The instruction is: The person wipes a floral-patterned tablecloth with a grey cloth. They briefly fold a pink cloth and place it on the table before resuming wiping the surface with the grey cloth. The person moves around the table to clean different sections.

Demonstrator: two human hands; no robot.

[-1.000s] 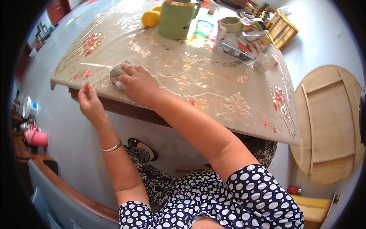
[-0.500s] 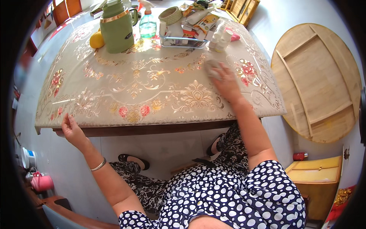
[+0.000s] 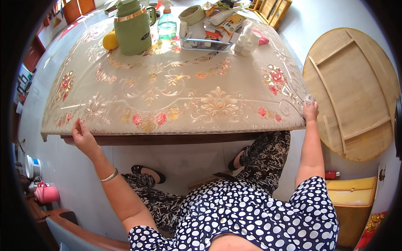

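Observation:
A patterned beige tablecloth [image 3: 176,90] with flowers covers the table in front of me. At its far right edge, my right hand [image 3: 310,112] is closed on a crumpled greyish cloth [image 3: 309,99], which touches the tablecloth's side. My left hand [image 3: 84,136] is at the near left edge, its fingers loosely curled with thumb and fingertips slightly apart. Nothing shows between them. The fingertips overlap the tablecloth's hem; whether they touch it I cannot tell.
Toward the back stand a green jug [image 3: 133,35], an orange-yellow fruit [image 3: 110,40], a spray bottle [image 3: 167,27], a glass tray [image 3: 205,47] of packets, and white bottles [image 3: 247,42]. A round wooden board [image 3: 351,92] leans at the right. A pink pot [image 3: 47,193] is low left.
My right hand has swept the cloth from the table's right-middle area rightward and nearer, to the tablecloth's right edge. My left hand stays near its place. The view has shifted slightly.

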